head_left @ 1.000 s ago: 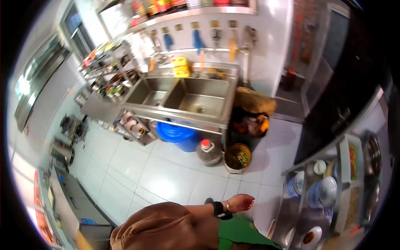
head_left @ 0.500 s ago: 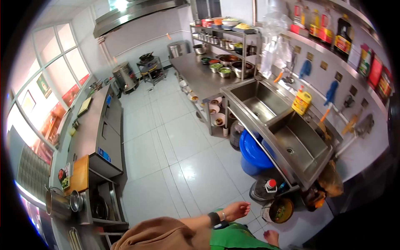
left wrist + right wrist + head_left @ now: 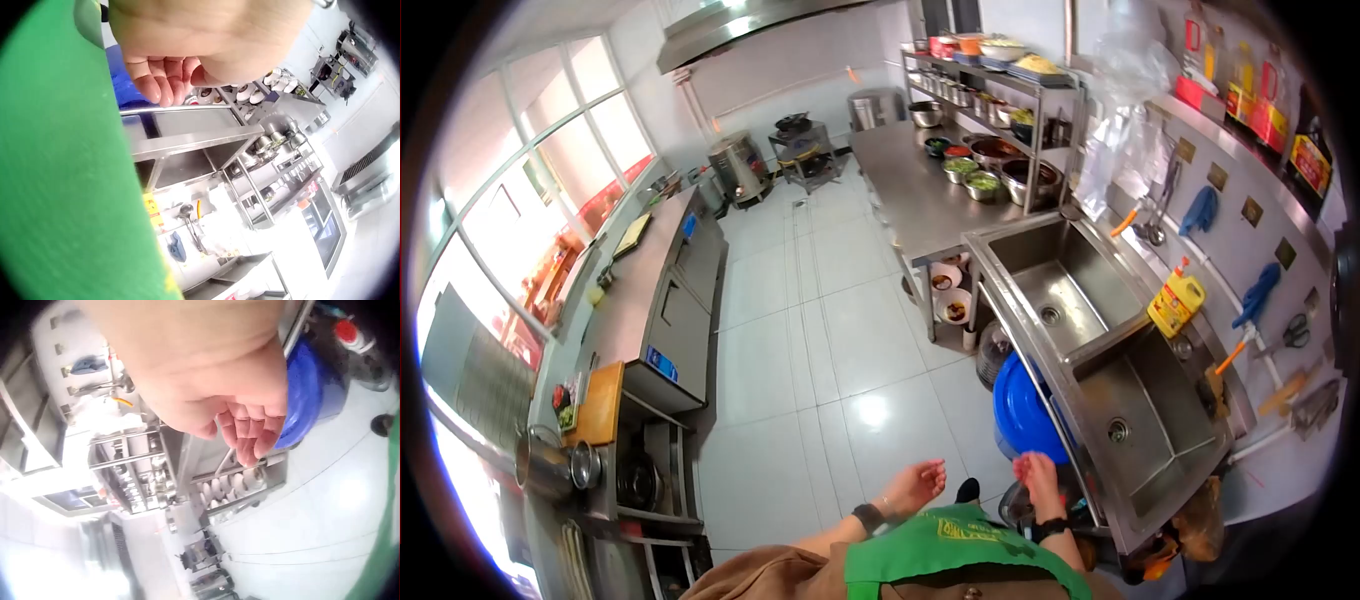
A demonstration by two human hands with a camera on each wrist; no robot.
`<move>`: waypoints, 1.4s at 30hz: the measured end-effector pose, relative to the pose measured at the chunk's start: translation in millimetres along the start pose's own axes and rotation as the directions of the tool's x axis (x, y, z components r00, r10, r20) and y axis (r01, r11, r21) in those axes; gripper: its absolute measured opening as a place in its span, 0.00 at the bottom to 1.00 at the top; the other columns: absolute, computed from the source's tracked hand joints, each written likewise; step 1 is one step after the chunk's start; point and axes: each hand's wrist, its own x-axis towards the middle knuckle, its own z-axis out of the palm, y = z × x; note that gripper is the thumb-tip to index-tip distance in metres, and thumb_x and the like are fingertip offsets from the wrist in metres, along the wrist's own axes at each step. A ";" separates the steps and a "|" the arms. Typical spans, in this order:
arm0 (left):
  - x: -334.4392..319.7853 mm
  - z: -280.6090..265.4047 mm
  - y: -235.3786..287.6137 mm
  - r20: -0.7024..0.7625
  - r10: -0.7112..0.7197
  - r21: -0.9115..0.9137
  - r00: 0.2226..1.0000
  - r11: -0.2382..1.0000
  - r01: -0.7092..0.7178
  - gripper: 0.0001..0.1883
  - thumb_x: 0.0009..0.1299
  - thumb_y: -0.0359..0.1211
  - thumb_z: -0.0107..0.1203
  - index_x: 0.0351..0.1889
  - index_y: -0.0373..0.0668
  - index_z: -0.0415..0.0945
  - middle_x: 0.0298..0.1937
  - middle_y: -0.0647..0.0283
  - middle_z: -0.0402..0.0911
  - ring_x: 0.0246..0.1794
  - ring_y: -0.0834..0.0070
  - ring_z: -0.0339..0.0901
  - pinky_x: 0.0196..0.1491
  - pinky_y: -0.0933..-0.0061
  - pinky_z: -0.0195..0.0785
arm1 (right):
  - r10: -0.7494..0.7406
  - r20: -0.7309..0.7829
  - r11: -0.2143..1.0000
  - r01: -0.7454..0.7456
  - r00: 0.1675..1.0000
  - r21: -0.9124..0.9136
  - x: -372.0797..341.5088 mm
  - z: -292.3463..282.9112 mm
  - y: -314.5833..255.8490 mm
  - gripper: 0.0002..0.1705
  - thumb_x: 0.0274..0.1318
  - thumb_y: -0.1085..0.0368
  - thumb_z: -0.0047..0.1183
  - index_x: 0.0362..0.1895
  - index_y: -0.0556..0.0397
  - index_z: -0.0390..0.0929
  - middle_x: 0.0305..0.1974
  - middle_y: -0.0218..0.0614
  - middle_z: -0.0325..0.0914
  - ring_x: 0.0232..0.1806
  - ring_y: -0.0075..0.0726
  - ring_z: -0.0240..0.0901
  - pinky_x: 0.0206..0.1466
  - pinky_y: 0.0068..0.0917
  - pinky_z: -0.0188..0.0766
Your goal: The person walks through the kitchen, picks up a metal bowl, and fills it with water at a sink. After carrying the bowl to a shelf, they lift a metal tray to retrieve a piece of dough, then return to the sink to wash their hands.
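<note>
Both of my hands hang in front of the green apron (image 3: 945,545), and neither holds anything. My left hand (image 3: 915,485) is over the tiled floor, its fingers loosely curled; the left wrist view shows the bare palm and fingers (image 3: 165,81). To its right, my right hand (image 3: 1038,478) overlaps the blue lidded bucket (image 3: 1030,405) in the head view. Its relaxed, slightly bent fingers (image 3: 250,428) show in the right wrist view. Close by stands a steel double sink (image 3: 1065,355), with the bucket below its front edge.
A yellow bottle (image 3: 1177,300) stands on the sink's back ledge. Beyond the sink, a steel table (image 3: 910,210) carries several bowls. Along the left runs a counter (image 3: 635,310) with a wooden board (image 3: 595,405) at its near end. Tiled floor (image 3: 780,370) lies between.
The head view has swung left from the sink wall to the aisle, bringing the counter into sight. My right hand has come up into view beside the left; both stay without anything held.
</note>
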 end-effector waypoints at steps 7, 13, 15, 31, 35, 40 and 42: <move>64.3 138.3 78.1 0.205 0.064 0.070 0.977 0.994 -0.080 0.17 0.72 0.34 0.45 0.54 0.31 0.68 0.46 0.51 0.78 0.51 0.59 0.74 0.58 0.64 0.67 | -0.099 -0.100 0.991 0.089 0.990 -0.097 85.4 -5.3 -141.2 0.14 0.65 0.57 0.44 0.37 0.55 0.73 0.32 0.38 0.80 0.28 0.28 0.76 0.31 0.22 0.73; 153.2 216.7 122.4 0.272 0.066 0.054 0.960 0.995 -0.083 0.23 0.75 0.40 0.39 0.59 0.29 0.62 0.60 0.46 0.69 0.64 0.54 0.65 0.68 0.58 0.57 | -0.281 -0.143 0.931 0.234 0.949 -0.279 174.0 -36.0 -264.5 0.16 0.66 0.55 0.43 0.37 0.56 0.72 0.30 0.37 0.78 0.27 0.27 0.75 0.29 0.22 0.72; 188.2 237.3 136.4 0.324 0.030 0.048 0.946 0.998 -0.049 0.25 0.77 0.41 0.35 0.61 0.28 0.59 0.63 0.44 0.65 0.65 0.54 0.63 0.69 0.58 0.56 | -0.345 -0.167 0.903 0.279 0.924 -0.326 204.7 -37.6 -308.5 0.16 0.66 0.55 0.44 0.37 0.57 0.72 0.30 0.37 0.79 0.27 0.27 0.75 0.28 0.22 0.72; 551.3 431.9 198.4 0.335 -0.335 0.154 0.881 0.941 0.300 0.29 0.78 0.48 0.29 0.63 0.30 0.56 0.64 0.44 0.64 0.64 0.51 0.64 0.67 0.57 0.59 | -0.846 -0.306 0.360 0.044 0.436 -0.932 455.6 -34.0 -551.3 0.26 0.54 0.56 0.55 0.51 0.62 0.71 0.41 0.51 0.79 0.43 0.51 0.77 0.47 0.39 0.73; 610.0 454.4 187.6 0.335 -0.413 0.174 0.847 0.910 0.375 0.31 0.77 0.49 0.30 0.67 0.32 0.52 0.68 0.47 0.59 0.66 0.54 0.61 0.66 0.57 0.60 | -0.899 -0.253 0.220 -0.131 0.357 -0.967 482.8 -24.9 -565.0 0.26 0.56 0.53 0.54 0.51 0.60 0.68 0.43 0.55 0.77 0.45 0.60 0.74 0.48 0.44 0.71; 669.3 475.7 163.1 0.299 -0.470 0.196 0.830 0.882 0.429 0.29 0.78 0.49 0.27 0.64 0.32 0.55 0.64 0.48 0.64 0.63 0.54 0.65 0.63 0.57 0.63 | -0.871 0.006 -0.012 -0.011 0.491 -1.000 477.1 -64.2 -564.7 0.22 0.61 0.66 0.48 0.58 0.59 0.65 0.46 0.54 0.75 0.47 0.53 0.74 0.51 0.38 0.70; 680.4 485.1 157.1 0.305 -0.495 0.160 0.814 0.869 0.468 0.29 0.78 0.48 0.27 0.63 0.32 0.56 0.63 0.48 0.65 0.62 0.54 0.66 0.63 0.57 0.63 | -0.783 -0.104 0.263 0.175 0.614 -0.949 461.1 -62.0 -572.9 0.21 0.62 0.67 0.48 0.57 0.61 0.65 0.46 0.47 0.75 0.46 0.44 0.74 0.50 0.33 0.71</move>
